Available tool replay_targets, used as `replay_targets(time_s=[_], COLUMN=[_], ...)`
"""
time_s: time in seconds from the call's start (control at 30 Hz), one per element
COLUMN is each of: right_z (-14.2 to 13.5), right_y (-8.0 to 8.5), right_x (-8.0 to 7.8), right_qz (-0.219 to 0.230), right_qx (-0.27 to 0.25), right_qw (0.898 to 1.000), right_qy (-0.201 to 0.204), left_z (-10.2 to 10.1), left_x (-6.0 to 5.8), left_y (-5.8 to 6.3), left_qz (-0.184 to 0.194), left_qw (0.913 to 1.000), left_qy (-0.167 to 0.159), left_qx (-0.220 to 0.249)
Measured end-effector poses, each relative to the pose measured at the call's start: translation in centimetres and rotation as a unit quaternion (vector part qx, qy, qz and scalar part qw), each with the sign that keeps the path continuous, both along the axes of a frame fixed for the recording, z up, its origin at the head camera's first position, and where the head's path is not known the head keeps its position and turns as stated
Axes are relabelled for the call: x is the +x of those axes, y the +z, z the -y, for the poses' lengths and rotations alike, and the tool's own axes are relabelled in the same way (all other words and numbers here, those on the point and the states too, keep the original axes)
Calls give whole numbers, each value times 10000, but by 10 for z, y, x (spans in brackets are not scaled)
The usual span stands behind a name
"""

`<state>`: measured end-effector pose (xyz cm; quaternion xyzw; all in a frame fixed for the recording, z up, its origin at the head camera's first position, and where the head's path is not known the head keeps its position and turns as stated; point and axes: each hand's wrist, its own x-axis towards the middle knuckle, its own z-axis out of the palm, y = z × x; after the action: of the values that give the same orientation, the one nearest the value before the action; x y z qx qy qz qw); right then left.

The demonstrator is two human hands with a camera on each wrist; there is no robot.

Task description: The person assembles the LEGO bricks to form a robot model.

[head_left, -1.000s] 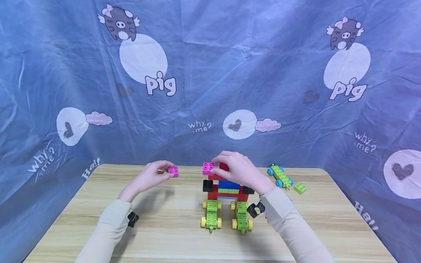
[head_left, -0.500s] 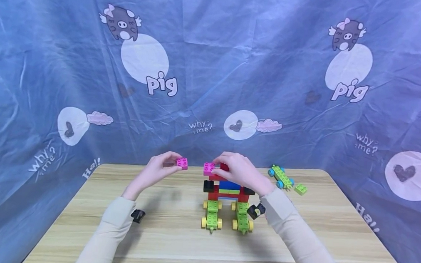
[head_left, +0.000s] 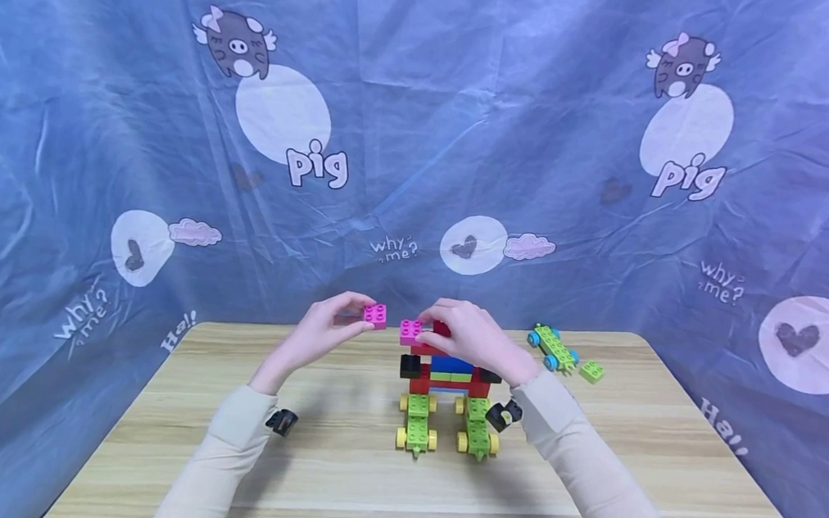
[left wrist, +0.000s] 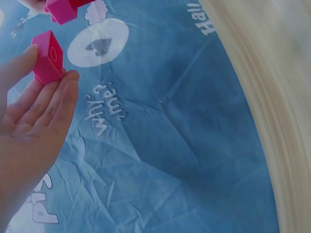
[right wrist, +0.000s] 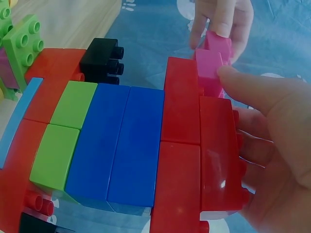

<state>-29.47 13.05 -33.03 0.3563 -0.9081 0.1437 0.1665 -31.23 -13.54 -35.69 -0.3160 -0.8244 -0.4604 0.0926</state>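
Between thumb and fingers, my left hand (head_left: 323,327) pinches a pink toy brick (head_left: 375,316), held in the air just left of a brick figure. My right hand (head_left: 472,338) is at the figure's top. Its thumb and fingers grip a second pink brick (head_left: 410,332) at the upper left end, beside a red brick (right wrist: 221,155). Red, blue (head_left: 450,365), lime and black bricks make up the figure, which stands on two green wheeled bases (head_left: 417,430) with yellow wheels. The right wrist view shows the left hand's pink brick partly behind the one on the figure.
Farther back on the right of the wooden table (head_left: 336,482) lie a green wheeled base (head_left: 553,347) with blue wheels and a loose lime brick (head_left: 592,372). A blue printed cloth (head_left: 410,143) hangs behind and at both sides.
My left hand has moved right and upward with its pink brick, closing much of the distance to the figure. The right hand keeps its place at the top.
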Motion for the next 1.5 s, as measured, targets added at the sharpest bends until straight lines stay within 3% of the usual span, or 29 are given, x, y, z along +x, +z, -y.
replay_targets(time_s=[0.43,1.17,1.27,1.5], right_z=[0,1,0,0], right_y=[1,1,1,1], right_x=[0,-1,-1,0], right_qz=[74,119,128,134], right_qx=[-25,-30,-41,-53], right_qw=[10000,9999,9999,9999], right_qy=[-28,-8,9,-8], left_z=[-18,-29,-31,-34], left_x=[5,0,3,24], left_y=[7,-1,1,22], left_qz=[100,338,376,487], left_qw=[9995,9984,9983,9972], left_qy=[-281,-443,-433,-559], left_qx=[108,109,50,32])
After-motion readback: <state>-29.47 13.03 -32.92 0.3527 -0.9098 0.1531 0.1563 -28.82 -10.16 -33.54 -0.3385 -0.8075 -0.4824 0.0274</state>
